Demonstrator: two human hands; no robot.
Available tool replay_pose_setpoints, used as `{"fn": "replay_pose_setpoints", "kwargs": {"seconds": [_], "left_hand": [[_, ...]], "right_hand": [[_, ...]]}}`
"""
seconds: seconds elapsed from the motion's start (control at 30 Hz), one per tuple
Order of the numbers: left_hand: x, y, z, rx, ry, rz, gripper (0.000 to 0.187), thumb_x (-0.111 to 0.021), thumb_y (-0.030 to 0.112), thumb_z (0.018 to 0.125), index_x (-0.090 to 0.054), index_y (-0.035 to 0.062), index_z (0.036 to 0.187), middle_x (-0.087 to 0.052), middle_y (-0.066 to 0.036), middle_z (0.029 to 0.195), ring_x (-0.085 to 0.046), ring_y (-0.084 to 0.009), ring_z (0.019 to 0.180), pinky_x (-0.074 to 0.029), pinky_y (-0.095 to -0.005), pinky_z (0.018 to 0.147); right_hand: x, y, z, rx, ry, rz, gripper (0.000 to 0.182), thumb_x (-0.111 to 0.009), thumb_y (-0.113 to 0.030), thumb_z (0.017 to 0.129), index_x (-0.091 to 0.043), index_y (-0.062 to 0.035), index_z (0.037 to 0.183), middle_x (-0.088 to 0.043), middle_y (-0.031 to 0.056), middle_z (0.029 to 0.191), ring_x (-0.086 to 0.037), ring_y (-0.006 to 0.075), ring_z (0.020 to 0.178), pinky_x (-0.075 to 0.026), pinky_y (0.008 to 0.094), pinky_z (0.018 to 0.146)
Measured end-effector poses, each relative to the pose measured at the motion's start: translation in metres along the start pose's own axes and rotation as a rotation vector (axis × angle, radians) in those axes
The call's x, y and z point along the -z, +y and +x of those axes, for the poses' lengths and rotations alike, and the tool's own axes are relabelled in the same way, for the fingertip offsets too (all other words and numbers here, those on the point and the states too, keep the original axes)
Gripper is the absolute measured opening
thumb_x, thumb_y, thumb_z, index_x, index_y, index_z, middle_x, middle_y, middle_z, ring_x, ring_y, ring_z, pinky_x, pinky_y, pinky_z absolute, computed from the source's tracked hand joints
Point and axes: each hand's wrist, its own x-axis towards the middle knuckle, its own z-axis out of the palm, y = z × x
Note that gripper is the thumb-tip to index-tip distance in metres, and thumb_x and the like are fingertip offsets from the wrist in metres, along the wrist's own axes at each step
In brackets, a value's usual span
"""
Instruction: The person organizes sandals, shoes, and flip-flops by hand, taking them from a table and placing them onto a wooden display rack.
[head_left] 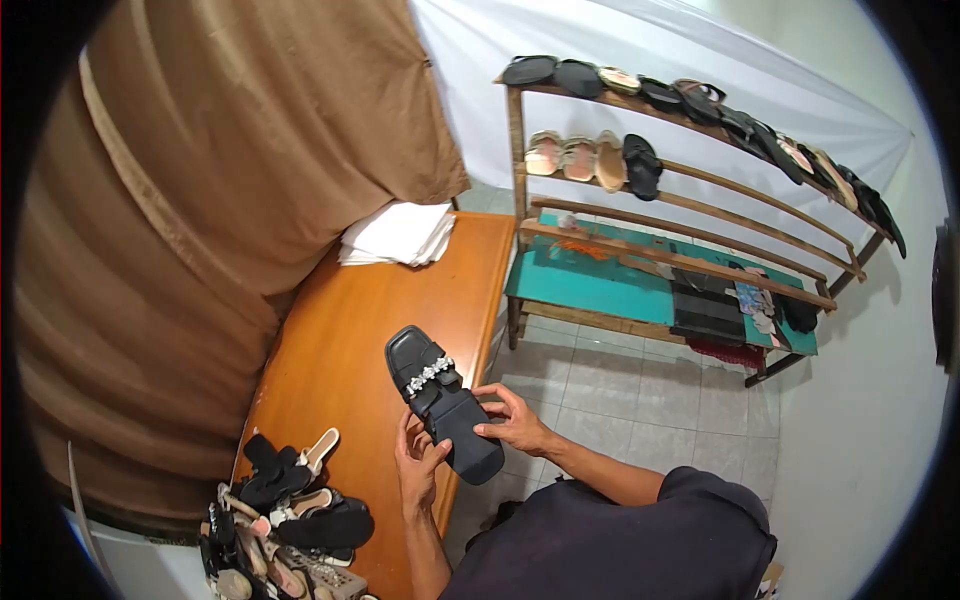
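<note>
A black slide sandal [466, 436] with a square toe and a strap of shiny, pale ornaments is held above the front edge of the wooden table [350, 345]. Its toe points away from me and the insole faces up. My left hand [420, 460] grips the sandal's left side, thumb over the edge of the footbed. On the opposite side, my right hand [515, 422] pinches the heel half, its thumb on the insole. The fingers under the sole are partly hidden.
A pile of mixed sandals [290, 510] lies at the table's near left, partly in a basket. White paper sheets [398, 234] are stacked at the far end. A wooden rack [690, 190] with sandals stands beyond, by a green bench [600, 285]. A brown curtain [200, 230] hangs left.
</note>
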Motion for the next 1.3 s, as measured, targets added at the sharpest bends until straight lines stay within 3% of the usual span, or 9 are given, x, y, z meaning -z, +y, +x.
{"fn": "replay_pose_setpoints", "kwargs": {"seconds": [0.13,0.23,0.53,0.7,0.9,0.93,1.17,1.3], "left_hand": [[-0.073,-0.022,0.016,0.124,-0.107,0.115,0.087,-0.082,0.005,0.071,-0.04,0.0136,0.147,-0.047,-0.003,0.101,-0.052,-0.0133,0.09,-0.053,-0.0263,0.07],[-0.134,-0.038,0.023,0.16,-0.19,0.181,0.088,-0.084,0.01,0.072,-0.04,0.013,0.147,-0.047,-0.002,0.099,-0.052,-0.0131,0.091,-0.052,-0.0264,0.068],[-0.275,-0.093,0.042,0.099,-0.441,0.187,0.076,-0.085,0.006,0.07,-0.051,0.0109,0.138,-0.054,-0.007,0.108,-0.053,-0.0179,0.102,-0.054,-0.0314,0.082],[-0.333,-0.112,0.062,0.121,-0.583,0.188,0.076,-0.082,0.001,0.072,-0.049,0.0098,0.139,-0.053,-0.007,0.112,-0.054,-0.0196,0.104,-0.053,-0.0321,0.082],[-0.39,-0.119,0.1,0.108,-0.731,0.308,0.079,-0.083,0.007,0.072,-0.048,0.0142,0.142,-0.054,-0.008,0.11,-0.056,-0.0193,0.098,-0.053,-0.0318,0.082],[-0.401,-0.114,0.105,0.169,-0.726,0.283,0.079,-0.081,-0.001,0.072,-0.047,0.0114,0.142,-0.051,-0.006,0.108,-0.055,-0.018,0.098,-0.054,-0.0299,0.08],[-0.458,-0.126,0.179,0.201,-0.802,0.215,0.081,-0.081,-0.001,0.071,-0.046,0.0119,0.143,-0.049,-0.007,0.111,-0.055,-0.0177,0.095,-0.053,-0.0293,0.08],[-0.492,-0.122,0.225,0.208,-0.814,0.214,0.08,-0.082,0.004,0.072,-0.047,0.0175,0.143,-0.051,-0.008,0.115,-0.055,-0.0173,0.094,-0.054,-0.0301,0.079]], "right_hand": [[0.072,-0.023,-0.034,0.05,0.112,0.037,0.06,-0.072,-0.002,0.084,-0.041,-0.0055,0.135,-0.062,0.0165,0.118,-0.06,0.019,0.107,-0.055,0.0325,0.09],[0.125,-0.042,-0.061,0.075,0.192,0.072,0.06,-0.072,-0.001,0.084,-0.041,-0.0052,0.135,-0.063,0.0173,0.117,-0.06,0.0189,0.106,-0.054,0.0326,0.089],[0.25,-0.076,-0.129,0.214,0.407,0.084,0.06,-0.072,0.0,0.083,-0.042,-0.002,0.135,-0.065,0.0168,0.114,-0.061,0.0184,0.106,-0.052,0.0329,0.092],[0.297,-0.093,-0.147,0.287,0.55,0.07,0.059,-0.071,0.0,0.084,-0.042,-0.0022,0.135,-0.064,0.0177,0.115,-0.059,0.0184,0.108,-0.049,0.033,0.095],[0.335,-0.117,-0.142,0.313,0.688,0.049,0.058,-0.072,-0.001,0.084,-0.042,-0.003,0.134,-0.063,0.0175,0.118,-0.059,0.0185,0.109,-0.048,0.0334,0.096],[0.342,-0.121,-0.139,0.318,0.696,0.052,0.058,-0.072,0.0,0.084,-0.042,-0.0032,0.134,-0.063,0.0174,0.118,-0.059,0.0184,0.109,-0.048,0.0333,0.096],[0.401,-0.151,-0.098,0.351,0.741,-0.01,0.054,-0.071,0.0,0.085,-0.043,-0.0035,0.131,-0.062,0.0157,0.12,-0.058,0.0172,0.109,-0.048,0.0322,0.095],[0.437,-0.174,-0.063,0.329,0.76,-0.017,0.054,-0.072,0.0,0.084,-0.044,-0.0035,0.13,-0.062,0.0153,0.121,-0.058,0.0168,0.111,-0.047,0.0323,0.096]]}}
